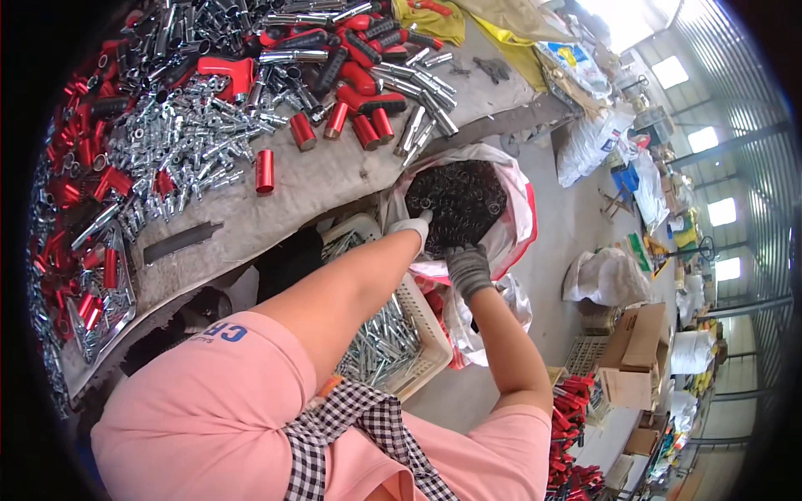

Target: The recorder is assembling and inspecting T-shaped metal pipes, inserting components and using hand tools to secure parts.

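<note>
Beside the cloth-covered workbench (334, 179): one white sack (520, 200) with a red border, mouth open, well filled with small black ring-like parts (459, 188). Sack located just off the bench edge, next to a cream perforated plastic crate (433, 338) of slim metal rods (386, 338).

Left hand (411, 227), white-gloved: at the near left side of the sack mouth, fingertips by the black parts; mostly hidden behind its own wrist, so whether it is closed on anything cannot be told.

Right hand (469, 269), grey-gloved: at the near rim, fingers reaching onto the black parts; whether it grips any cannot be told.

Hazards, as judged:
- Spillage. Limp sack wall; a push or pull on the near rim could fold it down and let parts slide out.
- Mixing. Crate close below the left forearm; parts dropped there could lodge among the rods.
- Tangling. Parts lie heaped and probably interlock; a handful may bring up more than wanted, or snag glove fabric.
- Roll-off. Red cylindrical sleeves (265, 171) and chrome tubes (439, 113) lie loose near the bench edge; a knock from an arm could send one into the sack.
</note>
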### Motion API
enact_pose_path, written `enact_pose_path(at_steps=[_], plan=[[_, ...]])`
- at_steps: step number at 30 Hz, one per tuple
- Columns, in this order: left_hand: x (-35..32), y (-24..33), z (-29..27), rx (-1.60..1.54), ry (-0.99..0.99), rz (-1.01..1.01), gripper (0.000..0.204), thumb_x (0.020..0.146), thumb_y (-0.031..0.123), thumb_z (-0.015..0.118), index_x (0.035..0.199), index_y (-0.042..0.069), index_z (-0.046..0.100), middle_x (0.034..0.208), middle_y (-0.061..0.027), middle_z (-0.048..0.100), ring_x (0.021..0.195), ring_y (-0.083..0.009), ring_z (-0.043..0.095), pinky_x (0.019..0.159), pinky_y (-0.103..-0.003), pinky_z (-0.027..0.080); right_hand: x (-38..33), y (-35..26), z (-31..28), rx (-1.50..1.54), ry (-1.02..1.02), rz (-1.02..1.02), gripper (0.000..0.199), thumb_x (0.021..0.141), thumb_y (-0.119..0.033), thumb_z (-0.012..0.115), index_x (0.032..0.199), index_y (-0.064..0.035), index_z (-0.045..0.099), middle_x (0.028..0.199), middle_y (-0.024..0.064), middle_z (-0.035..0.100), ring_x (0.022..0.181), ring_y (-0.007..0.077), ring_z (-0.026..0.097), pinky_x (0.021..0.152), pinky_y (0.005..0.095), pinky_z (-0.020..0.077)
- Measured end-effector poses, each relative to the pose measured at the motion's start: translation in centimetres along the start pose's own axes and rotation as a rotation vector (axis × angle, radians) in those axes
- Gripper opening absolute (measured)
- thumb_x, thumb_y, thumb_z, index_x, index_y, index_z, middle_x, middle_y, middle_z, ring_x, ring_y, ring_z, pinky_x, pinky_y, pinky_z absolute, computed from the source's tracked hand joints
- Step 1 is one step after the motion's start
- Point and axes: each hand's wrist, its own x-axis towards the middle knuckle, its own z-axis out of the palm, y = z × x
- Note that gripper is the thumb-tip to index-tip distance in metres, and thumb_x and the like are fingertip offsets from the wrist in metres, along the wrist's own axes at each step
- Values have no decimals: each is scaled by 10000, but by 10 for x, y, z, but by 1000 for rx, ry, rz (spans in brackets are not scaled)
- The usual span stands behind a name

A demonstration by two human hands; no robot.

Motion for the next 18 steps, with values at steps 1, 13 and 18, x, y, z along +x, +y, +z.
enact_pose_path(at_steps=[1,13,18], plan=[[-23,-1,25,83,-38,7,743,847,599,614,1283,-2,592,1243,-202,636,1170,-338,592,974,-448,443,-27,19,18,44,58,22,213,853,-215,514,1010,-175,652,979,50,674,973,227,632,860,457,445],[-38,-40,-56,-733,-674,195,176,897,124,574,983,-18,630,998,-181,642,907,-304,632,869,-411,500,-34,-33,103,514,1152,670,240,750,-178,679,925,-110,529,958,123,586,940,358,590,842,464,491],[-39,-30,-86,-1160,-749,106,198,943,53,546,1131,-7,527,1140,-152,588,1117,-285,567,987,-442,480,-48,42,79,1575,620,917,509,799,-310,723,1192,-21,579,1149,183,570,1053,398,574,978,455,465]])
